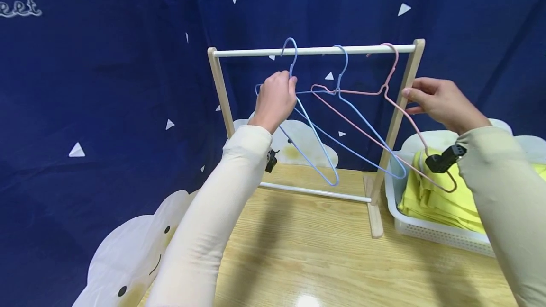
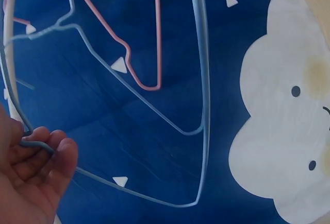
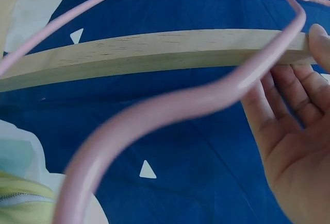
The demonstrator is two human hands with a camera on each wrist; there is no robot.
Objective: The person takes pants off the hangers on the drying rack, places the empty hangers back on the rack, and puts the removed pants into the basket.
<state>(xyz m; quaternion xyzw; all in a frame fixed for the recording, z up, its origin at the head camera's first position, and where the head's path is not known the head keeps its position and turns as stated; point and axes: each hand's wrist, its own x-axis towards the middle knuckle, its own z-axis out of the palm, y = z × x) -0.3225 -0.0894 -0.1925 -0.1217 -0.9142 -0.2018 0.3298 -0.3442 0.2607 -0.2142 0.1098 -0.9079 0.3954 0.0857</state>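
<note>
My left hand (image 1: 275,98) pinches a blue clothes hanger (image 1: 295,53) near its neck. That hanger's hook sits at the white rail (image 1: 251,53) of a small garment rack. In the left wrist view, the fingers curl around the blue wire (image 2: 129,188). At the right side, my right hand (image 1: 443,103) holds the rack's wooden post (image 1: 396,120), thumb in front and fingers behind. A second blue hanger (image 1: 339,82) and a pink hanger (image 1: 386,86) hang between the hands. The pink hanger (image 3: 154,108) crosses close before the right wrist camera.
A white plastic basket (image 1: 443,236) with folded yellow cloth (image 1: 439,205) stands right of the rack on the wooden table (image 1: 298,250). Behind hangs a dark blue curtain (image 1: 106,84) with white triangles and clouds. The rack's foot (image 1: 375,221) reaches forward beside the basket.
</note>
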